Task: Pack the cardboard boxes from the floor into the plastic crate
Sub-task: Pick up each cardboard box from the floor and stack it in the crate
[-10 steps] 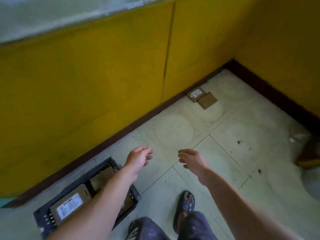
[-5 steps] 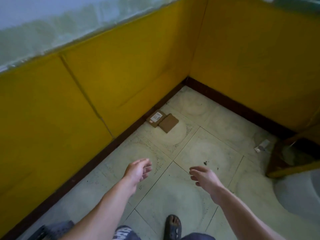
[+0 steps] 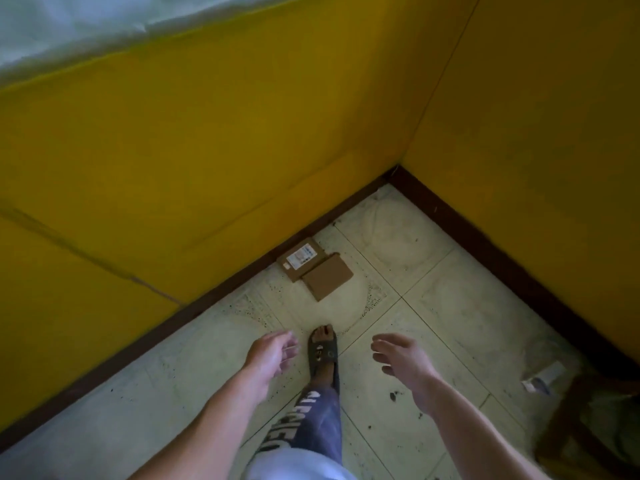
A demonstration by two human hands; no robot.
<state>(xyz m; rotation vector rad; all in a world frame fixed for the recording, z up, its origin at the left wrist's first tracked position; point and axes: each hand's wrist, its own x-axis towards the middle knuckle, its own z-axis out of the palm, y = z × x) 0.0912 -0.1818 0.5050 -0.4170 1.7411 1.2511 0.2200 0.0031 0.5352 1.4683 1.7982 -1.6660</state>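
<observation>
I am seeing cardboard boxes (image 3: 327, 281) at 12 o'clock along the wall (image 3: 207, 168) edge, free floor (image 3: 433, 323) before them, left hand (image 3: 273, 353) and right hand (image 3: 403, 358) loose-fingered, empty.

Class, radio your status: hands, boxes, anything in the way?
Left hand, right hand open, empty. Labelled box, plain box on floor by wall. Foot between hands, short of boxes.

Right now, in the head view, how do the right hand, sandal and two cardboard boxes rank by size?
1. right hand, though nearest the camera
2. sandal, narrowly
3. plain box and labelled box: alike, so unranked
</observation>
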